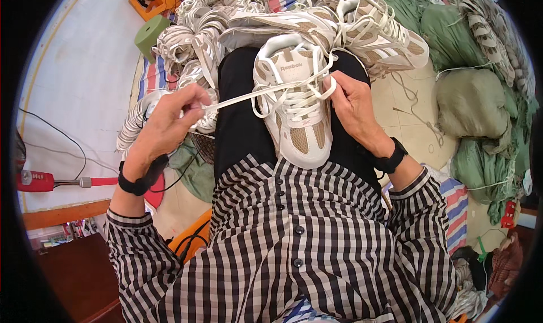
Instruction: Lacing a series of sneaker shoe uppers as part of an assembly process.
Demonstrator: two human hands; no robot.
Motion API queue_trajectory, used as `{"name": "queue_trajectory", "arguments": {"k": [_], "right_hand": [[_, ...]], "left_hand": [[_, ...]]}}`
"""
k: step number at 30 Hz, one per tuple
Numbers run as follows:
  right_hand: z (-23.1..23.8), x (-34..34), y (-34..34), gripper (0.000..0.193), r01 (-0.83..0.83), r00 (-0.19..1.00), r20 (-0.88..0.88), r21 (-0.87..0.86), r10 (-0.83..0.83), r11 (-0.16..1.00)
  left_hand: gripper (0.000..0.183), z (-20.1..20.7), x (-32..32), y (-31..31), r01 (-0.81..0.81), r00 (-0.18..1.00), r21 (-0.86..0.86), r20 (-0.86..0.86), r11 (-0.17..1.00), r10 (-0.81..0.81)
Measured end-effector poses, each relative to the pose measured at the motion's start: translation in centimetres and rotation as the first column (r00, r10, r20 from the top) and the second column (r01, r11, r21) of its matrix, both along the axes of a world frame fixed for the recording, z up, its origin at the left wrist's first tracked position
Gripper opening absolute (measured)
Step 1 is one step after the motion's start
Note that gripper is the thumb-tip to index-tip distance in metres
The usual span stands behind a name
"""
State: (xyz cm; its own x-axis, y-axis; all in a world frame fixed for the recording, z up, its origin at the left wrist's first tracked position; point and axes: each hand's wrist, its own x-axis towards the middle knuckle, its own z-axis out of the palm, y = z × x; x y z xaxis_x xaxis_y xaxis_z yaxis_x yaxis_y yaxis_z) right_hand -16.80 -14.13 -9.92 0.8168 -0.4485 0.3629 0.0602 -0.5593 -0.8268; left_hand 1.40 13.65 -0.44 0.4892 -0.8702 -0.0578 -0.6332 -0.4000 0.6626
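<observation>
Fingers (194,92) gripping lace (240,98), sneaker (308,145) on lap (237,132)

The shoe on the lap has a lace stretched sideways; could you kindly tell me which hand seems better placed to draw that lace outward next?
Probably the left hand: it pinches the stretched lace clear of the shoe, while the right hand sits close at the shoe's side.

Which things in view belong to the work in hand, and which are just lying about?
In the work:
- left hand, pinching the taut white lace
- right hand, at the lacing
- beige-and-white shoe on the lap

Apparently just lying about:
- green roll
- orange crate
- green bags
</observation>
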Motion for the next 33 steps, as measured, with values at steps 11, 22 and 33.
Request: {"name": "queue_trajectory", "arguments": {"k": [11, 22, 33], "right_hand": [[-0.3, 0.0, -0.6, 0.014, 0.006, 0.999, -0.032, -0.017, -0.007, 1.0], [3.8, 1.2, 1.2, 0.019, -0.068, 0.991, 0.074, -0.436, 0.111, 0.897], [3.9, 1.4, -0.1, 0.007, -0.182, 0.982, -0.04, -0.447, 0.184, 0.876]], "left_hand": [[0.012, -6.5, 5.3, 6.8, -0.138, 0.97, 0.054, 0.209, 0.989, 0.124], [0.013, -4.1, -5.4, -6.2, 0.036, 0.991, -0.347, 0.133, 0.937, 0.011], [0.011, -4.3, -3.6, -8.1, -0.079, 0.924, -0.195, -0.383, 0.978, -0.001]]}}
